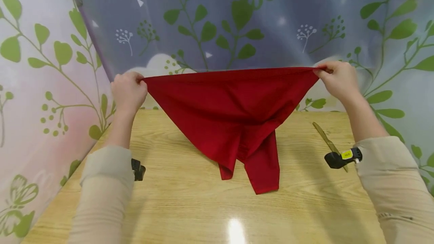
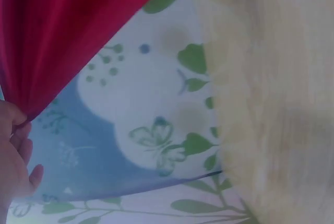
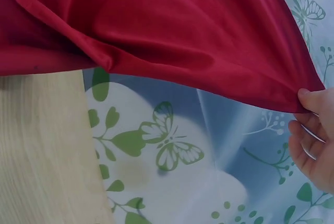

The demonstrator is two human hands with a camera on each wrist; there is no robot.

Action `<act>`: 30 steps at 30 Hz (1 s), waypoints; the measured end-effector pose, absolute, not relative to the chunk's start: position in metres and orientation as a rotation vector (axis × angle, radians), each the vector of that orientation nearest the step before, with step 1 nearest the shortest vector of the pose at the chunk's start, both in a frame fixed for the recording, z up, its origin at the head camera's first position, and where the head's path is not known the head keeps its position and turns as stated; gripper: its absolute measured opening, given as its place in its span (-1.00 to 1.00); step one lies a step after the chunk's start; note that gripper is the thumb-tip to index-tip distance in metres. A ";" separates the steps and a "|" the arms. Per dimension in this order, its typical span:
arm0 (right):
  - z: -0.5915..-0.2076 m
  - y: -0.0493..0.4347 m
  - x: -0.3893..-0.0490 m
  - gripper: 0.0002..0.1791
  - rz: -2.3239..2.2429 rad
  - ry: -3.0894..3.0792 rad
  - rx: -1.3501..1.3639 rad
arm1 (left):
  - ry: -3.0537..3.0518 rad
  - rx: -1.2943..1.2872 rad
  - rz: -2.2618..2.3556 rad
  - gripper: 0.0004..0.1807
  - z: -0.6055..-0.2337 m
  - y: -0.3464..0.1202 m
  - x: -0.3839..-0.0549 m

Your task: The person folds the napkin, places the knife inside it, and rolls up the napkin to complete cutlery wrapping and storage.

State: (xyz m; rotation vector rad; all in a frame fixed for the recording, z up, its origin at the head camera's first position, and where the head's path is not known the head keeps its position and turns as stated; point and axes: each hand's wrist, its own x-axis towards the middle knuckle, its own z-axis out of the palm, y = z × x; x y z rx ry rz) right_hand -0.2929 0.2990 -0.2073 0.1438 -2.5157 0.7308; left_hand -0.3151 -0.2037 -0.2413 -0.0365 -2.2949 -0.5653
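Red cloth: up in the air over the table, at the centre of the clock as the person faces it; this red cloth (image 1: 217,102) has its top edge drawn almost straight and the rest sagging in folds towards 6 o'clock.
Left hand: at 10 o'clock of the cloth, the left hand (image 1: 128,91) pinches one corner, fingers curled in.
Right hand: at 2 o'clock, the right hand (image 1: 339,80) pinches the opposite corner between thumb and fingers, its lower fingers bent beneath.
Hanging ends: two tails drop near 6 o'clock; from here I can't tell whether they touch the wooden table (image 1: 183,210).
Slim stick: a yellowish slim stick (image 1: 322,133) lies on the table at about 4 o'clock, partly behind the right wrist camera (image 1: 335,160).
Step in hand: I'd say spreading the cloth by two corners, the lower part yet to be straightened.
Next move: probably calls for both corners kept level and taut, so the bunched folds can fall loose.
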 end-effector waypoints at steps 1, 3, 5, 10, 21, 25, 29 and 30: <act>-0.205 0.297 -0.293 -0.62 0.731 -2.516 0.136 | -2.288 -0.031 -0.579 -0.66 -0.236 -0.205 -0.314; -0.199 0.293 -0.294 -0.61 0.758 -2.517 0.110 | -2.260 -0.027 -0.605 -0.66 -0.225 -0.209 -0.311; -0.194 0.290 -0.294 -0.59 0.817 -2.499 0.078 | -2.220 -0.024 -0.649 -0.67 -0.214 -0.211 -0.308; -0.184 0.288 -0.288 -0.66 1.091 -2.389 0.058 | -2.137 0.022 -0.841 -0.67 -0.190 -0.215 -0.300; -0.156 0.290 -0.271 -0.88 1.872 -1.663 0.369 | -1.937 0.084 -1.229 -0.86 -0.148 -0.211 -0.277; -0.148 0.289 -0.265 -0.92 1.948 -1.491 0.464 | -1.906 0.083 -1.316 -0.85 -0.140 -0.213 -0.271; -0.149 0.295 -0.263 -0.94 1.947 -1.628 0.356 | -2.021 0.100 -1.392 -0.89 -0.143 -0.216 -0.273; -0.152 0.297 -0.263 -0.93 1.933 -1.713 0.305 | -2.077 0.108 -1.388 -0.83 -0.145 -0.217 -0.275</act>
